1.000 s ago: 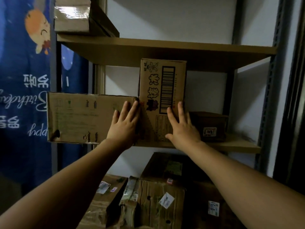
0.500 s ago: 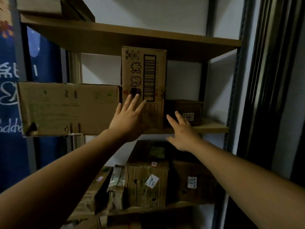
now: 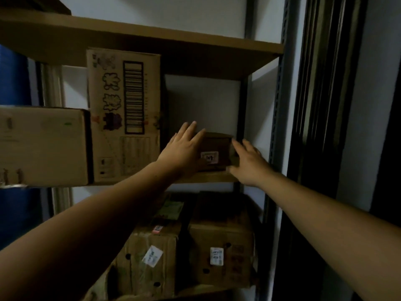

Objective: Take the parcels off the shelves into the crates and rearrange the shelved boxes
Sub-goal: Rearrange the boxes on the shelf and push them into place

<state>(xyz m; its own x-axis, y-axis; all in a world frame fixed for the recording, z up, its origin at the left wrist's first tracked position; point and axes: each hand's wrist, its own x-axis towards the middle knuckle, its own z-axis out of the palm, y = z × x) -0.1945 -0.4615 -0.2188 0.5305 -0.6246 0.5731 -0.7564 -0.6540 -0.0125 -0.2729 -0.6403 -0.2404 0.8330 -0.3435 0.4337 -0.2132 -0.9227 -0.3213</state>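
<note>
A small dark brown box (image 3: pixel 217 146) with a white label stands at the right end of the middle shelf (image 3: pixel 208 178). My left hand (image 3: pixel 184 148) lies flat against its left side and front, fingers spread over its top edge. At the box's right corner rests my right hand (image 3: pixel 249 164), fingers stretched out against it. The box sits on the shelf board between both hands. A tall upright carton (image 3: pixel 123 116) printed with a barcode stands just left of it, and a wide pale carton (image 3: pixel 43 146) juts out further left.
The upper shelf board (image 3: pixel 152 42) hangs close above the tall carton. Two labelled cartons (image 3: pixel 152 257) (image 3: pixel 221 253) fill the shelf below. A grey metal upright (image 3: pixel 277 105) bounds the rack on the right, with a dark curtain beyond. A blue banner (image 3: pixel 13 83) hangs at far left.
Both hands left the tall barcode carton and moved right onto the small dark box. The view swung right as well.
</note>
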